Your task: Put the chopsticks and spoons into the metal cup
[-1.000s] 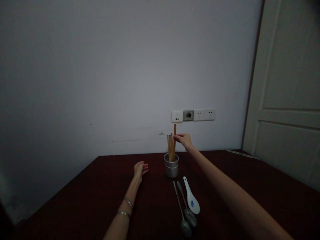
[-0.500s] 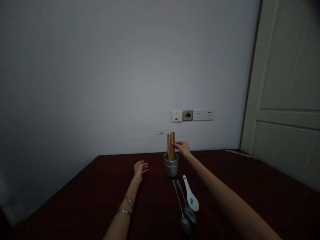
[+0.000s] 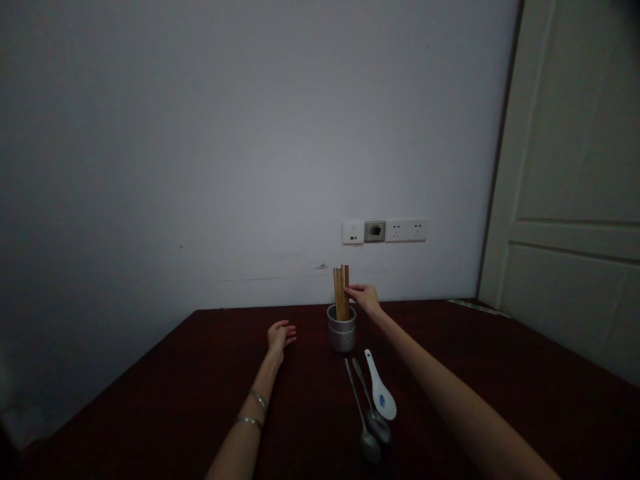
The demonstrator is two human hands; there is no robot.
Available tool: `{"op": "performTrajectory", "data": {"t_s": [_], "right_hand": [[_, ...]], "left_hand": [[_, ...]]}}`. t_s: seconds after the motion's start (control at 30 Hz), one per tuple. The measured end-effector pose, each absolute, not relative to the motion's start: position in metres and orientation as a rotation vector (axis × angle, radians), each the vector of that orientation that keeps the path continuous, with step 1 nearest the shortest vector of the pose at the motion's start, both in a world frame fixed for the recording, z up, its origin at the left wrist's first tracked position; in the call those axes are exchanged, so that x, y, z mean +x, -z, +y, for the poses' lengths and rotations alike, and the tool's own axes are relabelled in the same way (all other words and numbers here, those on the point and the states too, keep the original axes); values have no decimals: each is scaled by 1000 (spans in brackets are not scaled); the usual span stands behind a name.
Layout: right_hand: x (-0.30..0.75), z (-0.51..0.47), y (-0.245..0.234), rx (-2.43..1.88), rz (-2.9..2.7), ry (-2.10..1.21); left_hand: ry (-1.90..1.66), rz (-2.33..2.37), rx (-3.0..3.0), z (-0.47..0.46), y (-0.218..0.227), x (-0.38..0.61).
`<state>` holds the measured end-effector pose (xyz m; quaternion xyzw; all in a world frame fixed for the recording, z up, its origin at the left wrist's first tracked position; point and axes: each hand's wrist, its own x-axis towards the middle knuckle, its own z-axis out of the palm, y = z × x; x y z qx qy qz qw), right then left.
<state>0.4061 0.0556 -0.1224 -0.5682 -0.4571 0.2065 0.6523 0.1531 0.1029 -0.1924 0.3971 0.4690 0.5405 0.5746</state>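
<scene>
Chopsticks (image 3: pixel 337 290) stand in the metal cup (image 3: pixel 342 340); your right hand (image 3: pixel 364 297) keeps its grip pinched on the rightmost, lowered over the last second, apparently seated now. Left of the cup, your left hand (image 3: pixel 281 336) lies relaxed, holding nothing.

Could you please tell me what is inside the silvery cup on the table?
Wooden chopsticks stand inside the silvery cup, the rightmost pinched by the right hand. The cup's front wall hides their lower ends and the cup's bottom.

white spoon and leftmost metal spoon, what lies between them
Another metal spoon lies between the white spoon and the leftmost metal spoon; the head view shows it.
</scene>
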Motion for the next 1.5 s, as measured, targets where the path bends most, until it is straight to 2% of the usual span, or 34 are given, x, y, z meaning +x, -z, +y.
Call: {"op": "performTrajectory", "data": {"t_s": [0.8,1.07,1.3,1.5], "right_hand": [[401,43,135,-1257,-1030,-516],[453,-6,173,-1653,-1240,-91],[488,-61,224,-1969,-1528,63],[487,-80,231,-1993,-1674,149]], "left_hand": [[-1291,1072,951,104,196,152],[-1299,1049,930,107,198,153],[-1302,1075,937,104,196,153],[-1301,1065,975,104,199,152]]}}
